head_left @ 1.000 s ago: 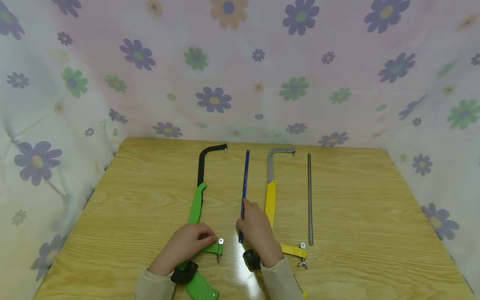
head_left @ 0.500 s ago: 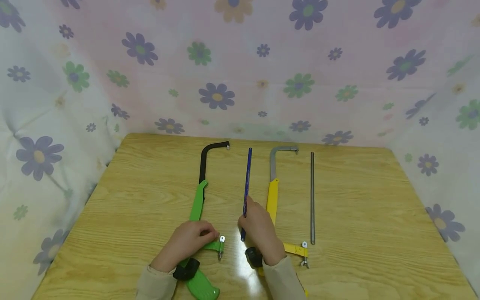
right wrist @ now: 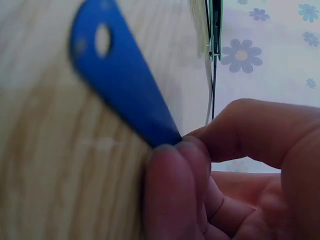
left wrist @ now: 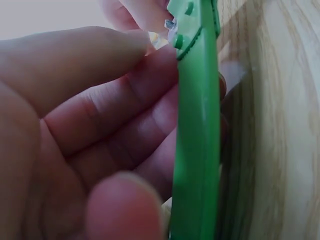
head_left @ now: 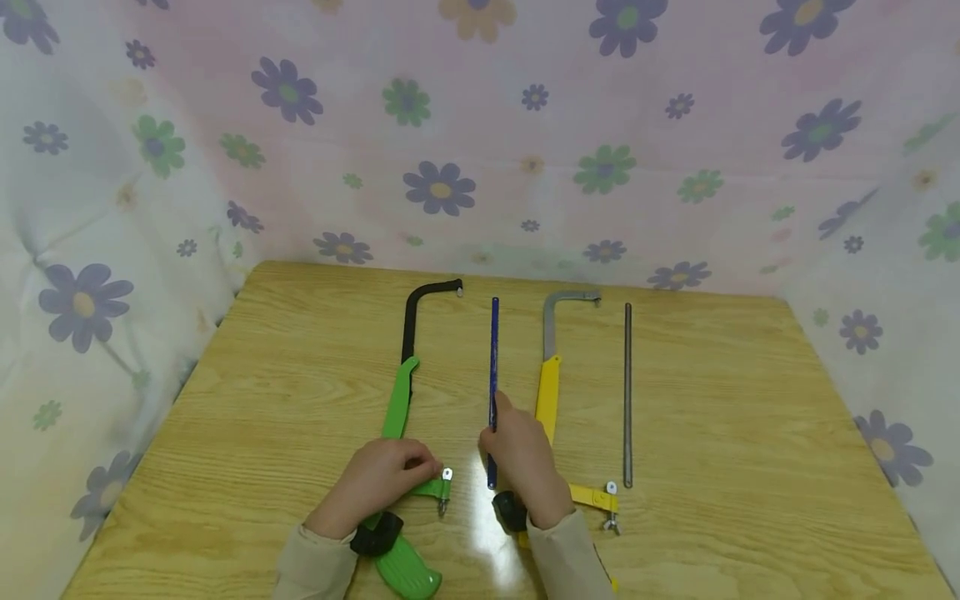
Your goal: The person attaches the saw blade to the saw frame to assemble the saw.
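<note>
A green hacksaw frame point(head_left: 397, 400) with a black front arm lies on the table, and my left hand point(head_left: 367, 483) is over its lower part. Seen from the left wrist, fingers curl behind the green bar point(left wrist: 197, 125) and their tips show past its far side. My right hand point(head_left: 525, 454) pinches the lower half of a blue hacksaw blade point(head_left: 493, 350) between thumb and fingers. From the right wrist, the blade's holed end point(right wrist: 125, 85) sticks out of the pinch. Whether the blade touches the table is unclear.
A yellow hacksaw frame point(head_left: 547, 392) with a grey front arm lies right of the blue blade, partly under my right forearm. Farther right lies a grey blade point(head_left: 627, 392). Flowered cloth point(head_left: 480, 142) stands behind the wooden table point(head_left: 735, 433) and at both sides.
The blue blade's lower end has swung slightly right, so it lies straighter from front to back. The left hand keeps its place on the green frame. The head view has shifted a little.
</note>
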